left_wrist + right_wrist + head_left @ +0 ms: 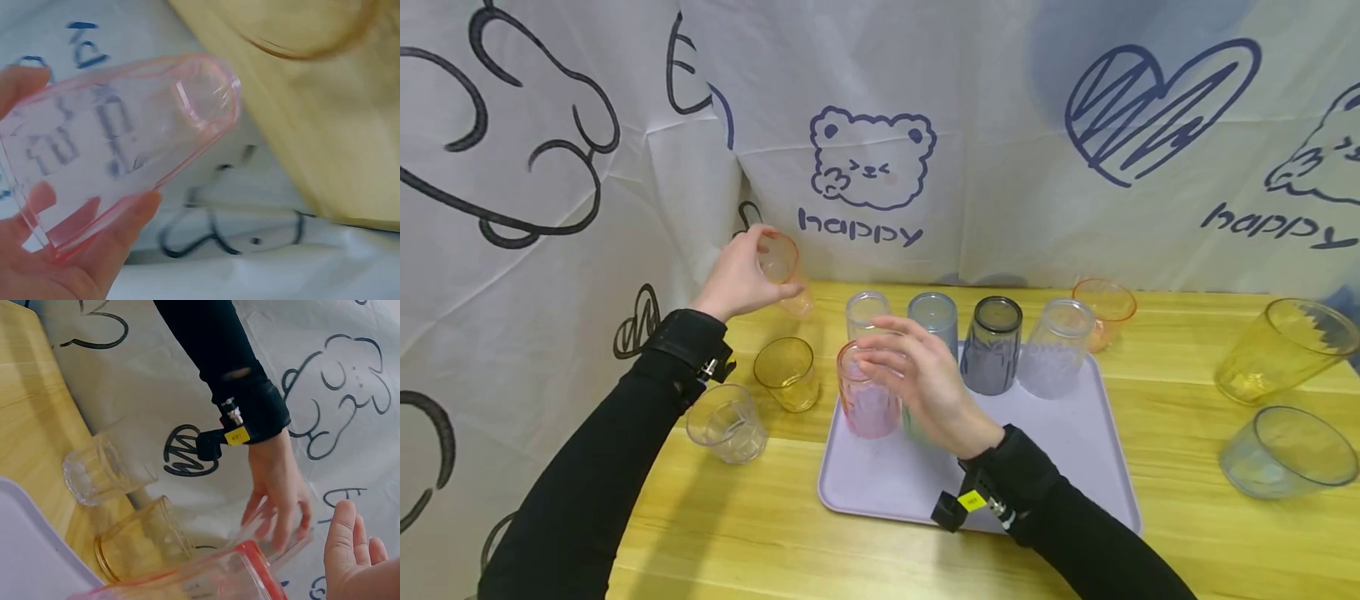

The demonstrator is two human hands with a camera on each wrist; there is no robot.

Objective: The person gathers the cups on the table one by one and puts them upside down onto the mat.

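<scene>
Pink-tinted tumbler [147,115] is tilted, gripped in left hand [745,277]; right hand [925,377] (fingers extended, holding nothing) hovers above lilac tray [1075,454].

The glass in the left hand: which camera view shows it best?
The left wrist view: the glass is large and close there. The head view shows it small; in the right wrist view, the left hand partly covers it.

Left hand [741,275] gripping orange glass [782,262], tilting it at ten o'clock from lilac tray [1048,454]. Right hand [925,379] hovering above tray, fingers bending slightly, partly hiding pink glass [868,408]. Clear glass [733,429] standing at nine o'clock; yellow glass [793,387] standing just beyond it. Dark glass [991,358] standing at twelve o'clock on tray. Pale blue glass [1270,467] standing at three o'clock, well apart.
</scene>
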